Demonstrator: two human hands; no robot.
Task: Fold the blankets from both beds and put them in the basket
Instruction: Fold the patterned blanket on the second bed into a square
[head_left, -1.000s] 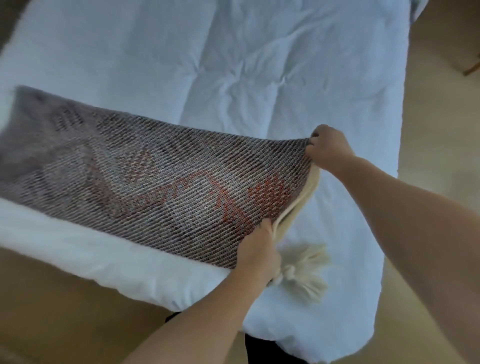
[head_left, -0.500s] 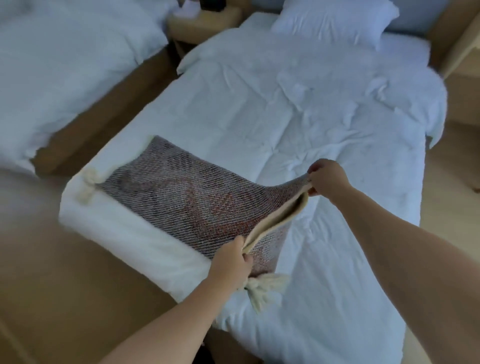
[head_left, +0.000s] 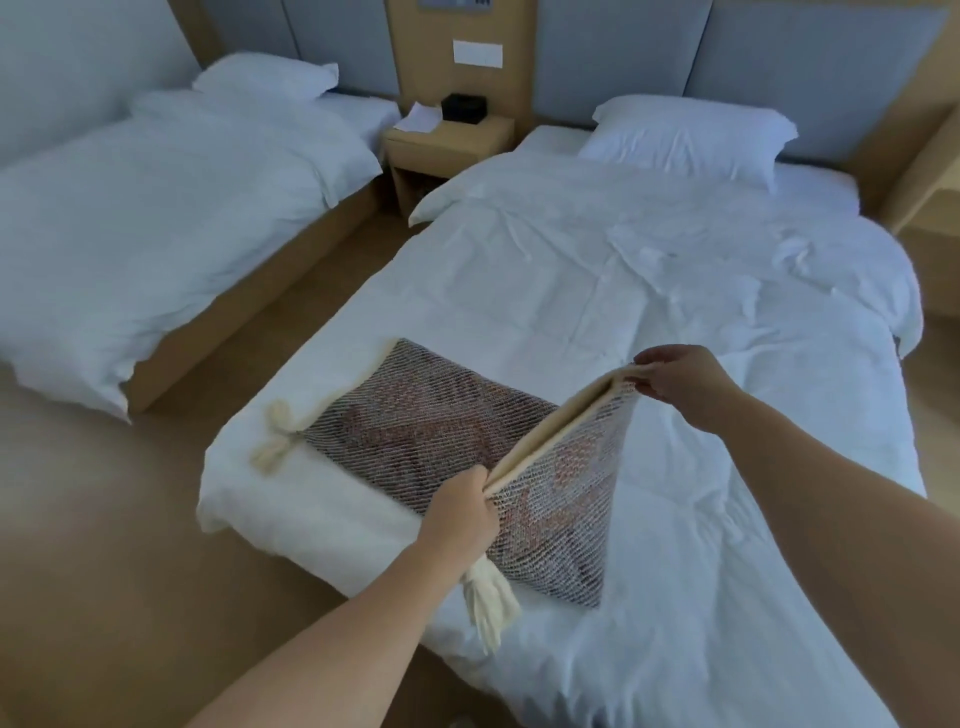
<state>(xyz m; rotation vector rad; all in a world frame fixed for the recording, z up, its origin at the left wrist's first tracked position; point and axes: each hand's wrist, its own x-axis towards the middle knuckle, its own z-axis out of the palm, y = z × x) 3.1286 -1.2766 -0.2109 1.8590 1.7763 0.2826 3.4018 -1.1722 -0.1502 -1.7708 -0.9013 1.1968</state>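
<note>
Two hands lift one end of the woven blanket (head_left: 426, 426) off the near bed (head_left: 675, 291): left hand (head_left: 460, 512) grips the near corner, right hand (head_left: 675, 379) pinches the far corner. Blanket's other end lies flat at the bed's foot, tassel (head_left: 275, 441) at its left edge.

The bed (head_left: 821, 189) in front of you carries a white duvet (head_left: 649, 280), a pillow (head_left: 691, 136) at its head end and a woven blanket (head_left: 431, 421) across its foot end, with a tassel (head_left: 275, 436) near the left foot corner. To your left, the other bed (head_left: 249, 275) holds a second duvet (head_left: 156, 197) and a second pillow (head_left: 265, 75).
</note>
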